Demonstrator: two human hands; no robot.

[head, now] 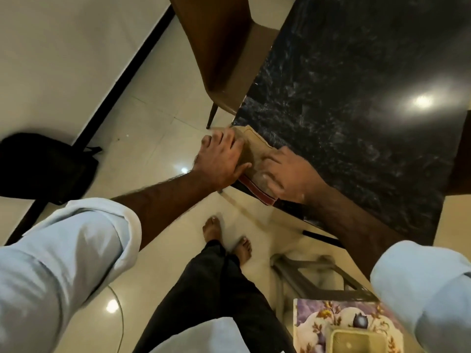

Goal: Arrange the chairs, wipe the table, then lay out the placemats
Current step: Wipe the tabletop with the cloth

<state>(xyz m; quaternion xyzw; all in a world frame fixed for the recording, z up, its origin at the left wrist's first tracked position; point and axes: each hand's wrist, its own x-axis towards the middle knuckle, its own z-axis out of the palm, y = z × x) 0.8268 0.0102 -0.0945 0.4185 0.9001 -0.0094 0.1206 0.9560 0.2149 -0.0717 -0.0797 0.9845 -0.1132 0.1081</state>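
Note:
A dark marble table (356, 85) fills the upper right. At its near left corner lies a folded tan cloth (252, 151) with a red striped edge, partly hanging over the table's rim. My left hand (221, 159) rests on the cloth's left side, fingers spread, and my right hand (288, 174) presses on its right side on the table top. A brown chair (219, 47) stands pushed in at the table's left side. A floral placemat (331, 324) lies at the bottom right with a pale rectangular object on it.
A black bag (43, 166) sits on the tiled floor near the wall at left. A grey metal frame (313, 273) stands under the table's near edge. My bare feet (224, 238) stand on the glossy floor just short of the table corner.

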